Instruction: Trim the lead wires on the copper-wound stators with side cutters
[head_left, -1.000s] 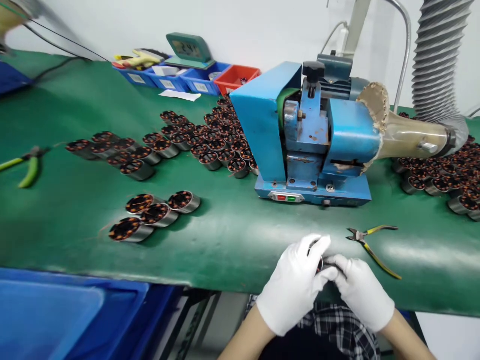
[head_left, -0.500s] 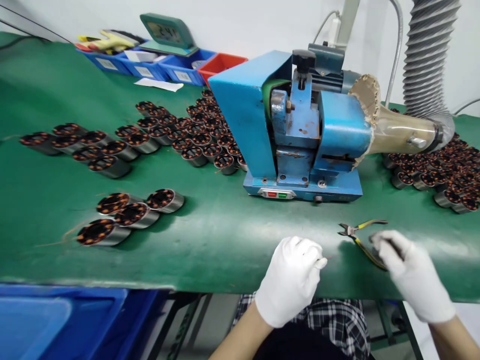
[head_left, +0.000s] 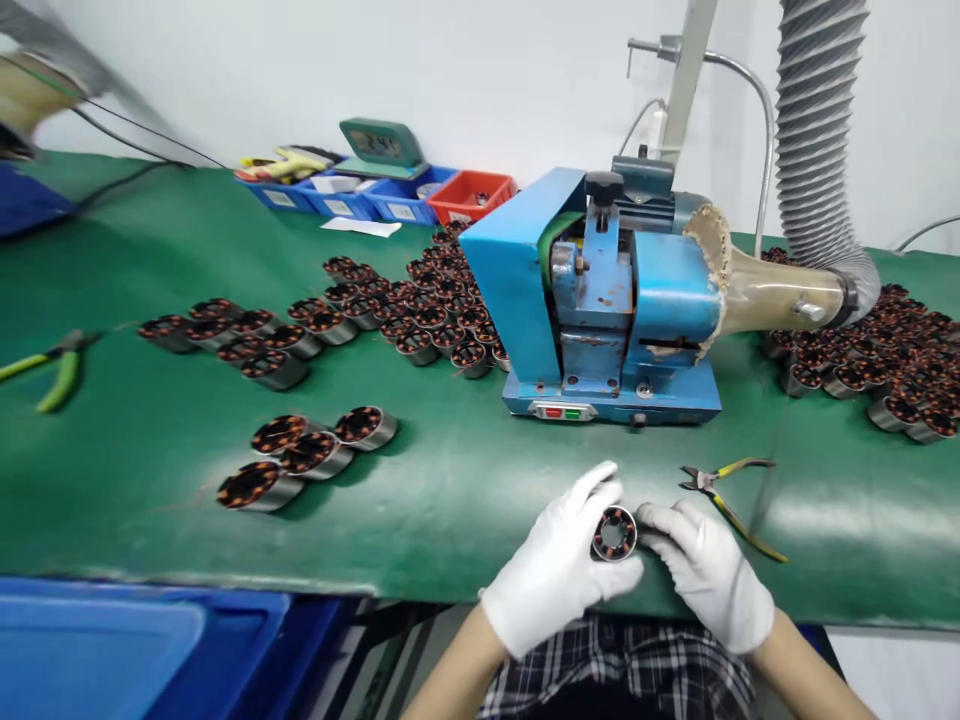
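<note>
A round motor stator (head_left: 615, 533) with copper windings and a bright metal rim is in my left hand (head_left: 559, 565). White-gloved fingers and thumb wrap around its left side, and its open ring faces up toward me. Close against the stator's right edge is my right hand (head_left: 701, 560), also gloved, its fingers pinched together. Whatever lies between those fingertips is too small to make out. Side cutters (head_left: 705, 482) with yellow-and-black handles lie with jaws apart on the green mat (head_left: 465, 500), just beyond my right hand.
A blue belt machine (head_left: 600, 330) stands behind my hands, joined to a grey duct hose (head_left: 821, 130). Several stators (head_left: 315, 452) sit at left, with more at right (head_left: 862, 340). Green-handled pliers (head_left: 69, 365) lie far left. Blue bins (head_left: 337, 200) and a red bin (head_left: 469, 195) line the wall.
My right hand has moved left from beside the cutters to the stator. My left hand has turned and loosened, so the stator's ring now shows. The view has shifted too.
</note>
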